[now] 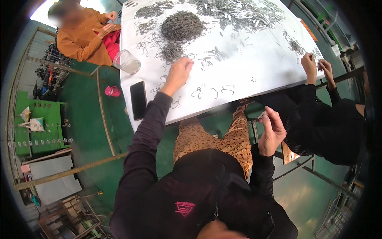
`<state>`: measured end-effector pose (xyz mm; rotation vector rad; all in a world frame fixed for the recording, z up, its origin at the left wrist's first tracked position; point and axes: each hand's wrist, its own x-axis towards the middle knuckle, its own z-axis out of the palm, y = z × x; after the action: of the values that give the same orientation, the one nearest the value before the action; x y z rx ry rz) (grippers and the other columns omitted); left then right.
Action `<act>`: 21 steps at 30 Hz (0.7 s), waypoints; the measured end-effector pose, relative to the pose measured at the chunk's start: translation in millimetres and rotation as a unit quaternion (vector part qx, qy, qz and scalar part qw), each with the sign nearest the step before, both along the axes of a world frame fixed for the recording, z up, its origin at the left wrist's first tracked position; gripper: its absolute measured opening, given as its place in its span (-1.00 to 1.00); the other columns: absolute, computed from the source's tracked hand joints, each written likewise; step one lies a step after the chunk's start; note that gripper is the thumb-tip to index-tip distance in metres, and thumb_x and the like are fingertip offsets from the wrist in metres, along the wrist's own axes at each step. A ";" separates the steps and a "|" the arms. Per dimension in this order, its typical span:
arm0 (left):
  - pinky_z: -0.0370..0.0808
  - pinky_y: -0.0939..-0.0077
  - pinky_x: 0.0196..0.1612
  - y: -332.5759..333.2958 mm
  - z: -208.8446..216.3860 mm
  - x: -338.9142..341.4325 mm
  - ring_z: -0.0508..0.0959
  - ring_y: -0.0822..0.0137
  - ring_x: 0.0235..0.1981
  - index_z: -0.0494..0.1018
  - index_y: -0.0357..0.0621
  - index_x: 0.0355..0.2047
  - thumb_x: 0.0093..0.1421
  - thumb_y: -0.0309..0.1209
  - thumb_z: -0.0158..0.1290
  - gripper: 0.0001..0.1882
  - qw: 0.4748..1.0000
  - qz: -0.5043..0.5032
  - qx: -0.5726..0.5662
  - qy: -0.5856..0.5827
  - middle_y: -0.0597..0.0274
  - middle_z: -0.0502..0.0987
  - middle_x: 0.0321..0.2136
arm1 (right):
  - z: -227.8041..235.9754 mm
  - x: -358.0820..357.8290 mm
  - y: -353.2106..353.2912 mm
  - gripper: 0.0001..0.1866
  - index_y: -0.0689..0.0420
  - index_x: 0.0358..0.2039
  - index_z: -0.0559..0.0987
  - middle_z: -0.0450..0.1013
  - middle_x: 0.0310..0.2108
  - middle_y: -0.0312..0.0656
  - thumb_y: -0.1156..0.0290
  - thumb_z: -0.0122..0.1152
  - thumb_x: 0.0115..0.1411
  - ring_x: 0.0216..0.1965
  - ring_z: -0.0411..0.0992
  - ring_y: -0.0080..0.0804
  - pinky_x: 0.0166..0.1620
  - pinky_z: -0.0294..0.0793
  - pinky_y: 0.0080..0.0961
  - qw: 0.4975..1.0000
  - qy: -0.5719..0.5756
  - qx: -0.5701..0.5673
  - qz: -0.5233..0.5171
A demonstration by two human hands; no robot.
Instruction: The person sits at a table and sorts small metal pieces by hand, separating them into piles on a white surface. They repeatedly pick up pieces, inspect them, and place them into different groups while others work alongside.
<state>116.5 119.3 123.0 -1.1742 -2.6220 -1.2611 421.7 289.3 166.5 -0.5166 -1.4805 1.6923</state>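
Observation:
My left hand (pixel 178 75) is over the white tabletop, at the near side of a small heap of dark bent wire hooks (pixel 172 51). Its fingers are drawn together; anything between them is hidden. Off the table's near edge, my right hand (pixel 272 133) is raised above my lap. Thumb and forefinger pinch a small grey metal piece (pixel 261 116), too small to make out fully. Behind the small heap rises a larger pile of wire hooks (pixel 182 26). Several single hooks (pixel 197 91) lie scattered near the front edge.
A black phone (pixel 138 100) and a clear plastic jar (pixel 128 62) stand along the table's left side. Flat metal strips (pixel 242 16) spread across the far side. One person (pixel 81 38) sits at left; another person's hands (pixel 309 65) work at right. A pink container (pixel 112 91) is beyond the left edge.

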 end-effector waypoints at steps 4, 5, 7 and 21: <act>0.49 0.58 -0.24 28.6 34.6 89.9 0.53 0.50 -0.36 0.47 -0.31 -0.24 0.26 -0.45 0.05 -0.84 0.947 -0.120 0.137 -0.266 0.27 0.56 -0.37 | -8.4 -3.9 -1.8 -0.76 0.33 -0.18 0.60 0.47 -0.29 -0.22 0.75 0.14 0.13 -0.34 0.41 -0.57 -0.24 0.41 -0.68 0.999 -0.032 0.023 -0.003; 0.48 0.60 -0.21 33.8 42.2 114.7 0.54 0.50 -0.32 0.46 -0.31 -0.24 0.26 -0.48 0.05 -0.86 0.916 -0.158 0.177 -0.324 0.27 0.55 -0.36 | -10.4 -4.6 -2.8 -0.77 0.34 -0.18 0.60 0.47 -0.30 -0.20 0.74 0.13 0.14 -0.36 0.41 -0.55 -0.26 0.42 -0.66 0.999 -0.035 0.020 0.000; 0.49 0.59 -0.11 42.0 54.1 157.0 0.53 0.49 -0.26 0.46 -0.29 -0.23 0.24 -0.53 0.07 -0.89 0.851 -0.185 0.224 -0.438 0.28 0.55 -0.30 | -13.5 -5.4 -5.5 -0.78 0.32 -0.21 0.61 0.47 -0.29 -0.21 0.75 0.15 0.13 -0.33 0.42 -0.56 -0.24 0.43 -0.68 0.999 -0.034 -0.001 0.007; 0.47 0.57 -0.10 50.9 44.8 187.9 0.51 0.44 -0.20 0.45 -0.28 -0.25 0.24 -0.56 0.06 -0.91 0.931 -0.164 0.211 -0.251 0.24 0.50 -0.26 | -9.5 -10.2 -18.6 -0.78 0.29 -0.23 0.62 0.45 -0.34 -0.25 0.77 0.15 0.11 -0.32 0.39 -0.60 -0.26 0.39 -0.70 0.997 -0.043 0.042 0.038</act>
<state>304.4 170.3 167.8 -1.3827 -2.2773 -2.3210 411.5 270.7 157.0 -0.4989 -1.6449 1.6763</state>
